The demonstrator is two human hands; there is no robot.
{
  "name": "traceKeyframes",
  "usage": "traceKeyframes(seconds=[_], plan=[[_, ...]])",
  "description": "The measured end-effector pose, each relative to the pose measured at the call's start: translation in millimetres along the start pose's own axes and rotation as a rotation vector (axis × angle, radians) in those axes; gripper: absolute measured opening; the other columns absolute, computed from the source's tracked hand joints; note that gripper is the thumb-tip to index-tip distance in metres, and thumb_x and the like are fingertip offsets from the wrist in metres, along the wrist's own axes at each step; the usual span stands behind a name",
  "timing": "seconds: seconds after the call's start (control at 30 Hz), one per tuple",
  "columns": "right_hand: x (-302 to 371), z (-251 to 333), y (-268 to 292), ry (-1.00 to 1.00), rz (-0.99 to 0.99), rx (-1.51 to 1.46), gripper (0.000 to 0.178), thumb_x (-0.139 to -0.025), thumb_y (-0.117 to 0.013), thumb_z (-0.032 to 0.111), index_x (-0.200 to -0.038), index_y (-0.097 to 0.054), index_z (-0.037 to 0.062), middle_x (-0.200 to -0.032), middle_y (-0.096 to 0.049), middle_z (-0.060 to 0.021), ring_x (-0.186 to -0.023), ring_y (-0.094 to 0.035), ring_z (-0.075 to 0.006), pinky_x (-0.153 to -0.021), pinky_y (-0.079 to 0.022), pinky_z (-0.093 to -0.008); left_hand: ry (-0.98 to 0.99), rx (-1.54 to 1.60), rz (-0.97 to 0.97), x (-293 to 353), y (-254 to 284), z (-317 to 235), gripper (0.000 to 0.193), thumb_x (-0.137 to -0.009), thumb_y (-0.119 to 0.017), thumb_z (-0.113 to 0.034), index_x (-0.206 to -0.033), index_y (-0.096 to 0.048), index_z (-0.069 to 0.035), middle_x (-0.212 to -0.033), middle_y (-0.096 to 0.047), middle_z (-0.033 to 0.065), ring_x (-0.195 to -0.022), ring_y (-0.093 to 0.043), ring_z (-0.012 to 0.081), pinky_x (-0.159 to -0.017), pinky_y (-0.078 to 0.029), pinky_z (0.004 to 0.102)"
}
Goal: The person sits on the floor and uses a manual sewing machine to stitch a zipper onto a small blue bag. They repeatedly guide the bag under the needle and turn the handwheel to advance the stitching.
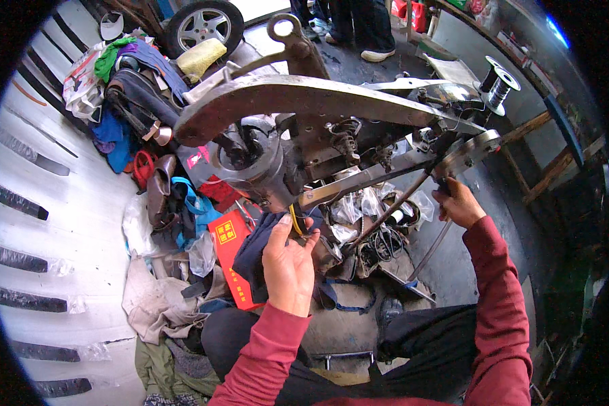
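A worn metal hand-cranked sewing machine (pixel 298 93) stands in front of me, its long arm running left to right. Under its left end, my left hand (pixel 289 264) pinches a dark blue fabric piece (pixel 254 247) between thumb and fingers. A yellow strip (pixel 296 220) shows at the fingertips, beside the machine's narrow lower arm (pixel 358 188). At the right end, my right hand (pixel 461 204) is closed just below the round crank wheel (pixel 468 153); the handle in its grip is mostly hidden by the fingers.
A red printed box (pixel 231 260) lies left of the fabric. Clothes and bags (pixel 155 298) are heaped along the left wall. Below the machine are plastic-wrapped parts and cords (pixel 379 247). A thread spool (pixel 499 84) stands at right; a car wheel (pixel 204 28) and another person's legs (pixel 362 30) are behind.
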State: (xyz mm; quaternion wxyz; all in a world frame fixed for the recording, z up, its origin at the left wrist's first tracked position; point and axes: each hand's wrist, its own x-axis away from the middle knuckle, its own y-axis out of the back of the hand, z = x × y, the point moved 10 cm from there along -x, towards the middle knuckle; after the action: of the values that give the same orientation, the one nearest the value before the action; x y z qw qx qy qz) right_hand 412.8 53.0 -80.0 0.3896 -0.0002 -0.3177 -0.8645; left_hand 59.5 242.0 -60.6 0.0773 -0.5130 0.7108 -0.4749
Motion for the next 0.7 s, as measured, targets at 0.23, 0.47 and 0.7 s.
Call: traceKeyframes(seconds=[0.23,0.47,0.7], plan=[[21,76,138,0.365,-0.598,0.303,0.012,-0.093,-0.055,0.012,-0.097,-0.061,0.0025,-0.077,-0.065,-0.0127,-0.061,-0.060,-0.0238,-0.058,-0.048,-0.0369,0.017,-0.005,-0.015,-2,-1,1,0.017,-0.097,-0.062,-0.021,-0.108,-0.063,-0.008,-0.101,-0.066,0.0041,-0.097,-0.063,0.0180,-0.093,-0.046,0.0413],[-30,-51,66,-0.061,-0.312,0.657,0.041,-0.092,-0.063,0.024,-0.131,-0.055,0.0145,-0.106,-0.069,-0.0259,-0.101,-0.064,-0.0474,-0.084,-0.051,-0.0548,0.021,-0.008,0.023,-5,3,6,0.018,-0.096,-0.063,-0.024,-0.106,-0.063,-0.009,-0.096,-0.066,0.0037,-0.099,-0.062,0.0189,-0.095,-0.044,0.0454],[7,0,-9,-0.069,-0.036,0.086,0.027,-0.093,-0.065,0.018,-0.113,-0.060,0.0011,-0.079,-0.064,-0.0116,-0.061,-0.063,-0.0206,-0.057,-0.051,-0.0367,-0.005,0.029,0.032,-3,2,6,0.019,-0.096,-0.065,-0.022,-0.109,-0.063,-0.009,-0.101,-0.066,0.0041,-0.102,-0.060,0.0187,-0.098,-0.043,0.0475]])
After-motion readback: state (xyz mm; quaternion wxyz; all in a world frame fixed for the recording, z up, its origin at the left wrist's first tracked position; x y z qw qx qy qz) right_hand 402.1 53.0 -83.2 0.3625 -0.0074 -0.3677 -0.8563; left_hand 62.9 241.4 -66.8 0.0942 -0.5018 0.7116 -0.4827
